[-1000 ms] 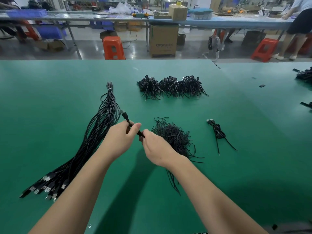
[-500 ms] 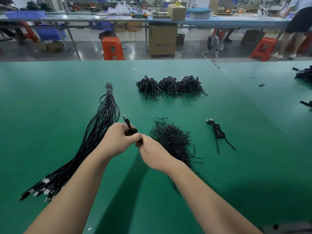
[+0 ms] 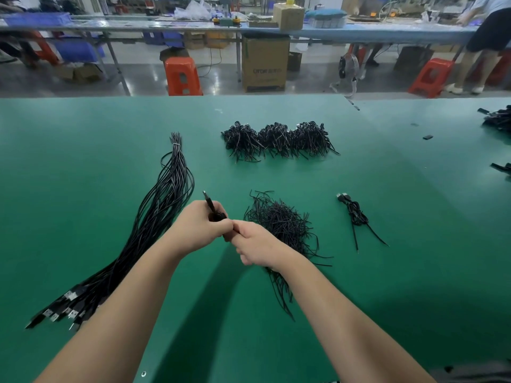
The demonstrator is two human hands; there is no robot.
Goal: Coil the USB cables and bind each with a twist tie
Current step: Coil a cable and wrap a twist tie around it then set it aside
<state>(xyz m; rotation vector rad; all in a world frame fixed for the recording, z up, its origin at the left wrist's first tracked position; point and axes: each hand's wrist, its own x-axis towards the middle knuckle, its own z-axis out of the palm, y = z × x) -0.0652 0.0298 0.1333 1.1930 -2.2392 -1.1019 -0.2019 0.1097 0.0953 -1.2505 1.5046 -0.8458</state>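
Beneath both hands I see the green table (image 3: 83, 175), which fills most of the view. To the left of the left hand, a long bundle of uncoiled black USB cables (image 3: 154, 225) runs from a white tie at its far end down to a spread of metal plugs at the near left. Beyond the hands, well apart from them, I note a row of three heaps of coiled cables (image 3: 279, 140) lying side by side. Just to the right of the right hand, and partly hidden under its wrist, lies a loose pile of black twist ties (image 3: 284, 225). Further right of that pile, a single bound cable (image 3: 356, 215) lies alone, its plugs pointing away and two thin tails trailing toward me.

The left hand (image 3: 200, 230) is curled closed around a small coil of black cable (image 3: 214, 214), whose plug end sticks up past the fingers. The right hand (image 3: 255, 246) is curled too, its fingertips meeting the left thumb at the coil; I take it to be pinching something there, but I cannot tell whether it is cable or tie. The two hands touch. Both are raised slightly over the table, judging by the shadow below them.
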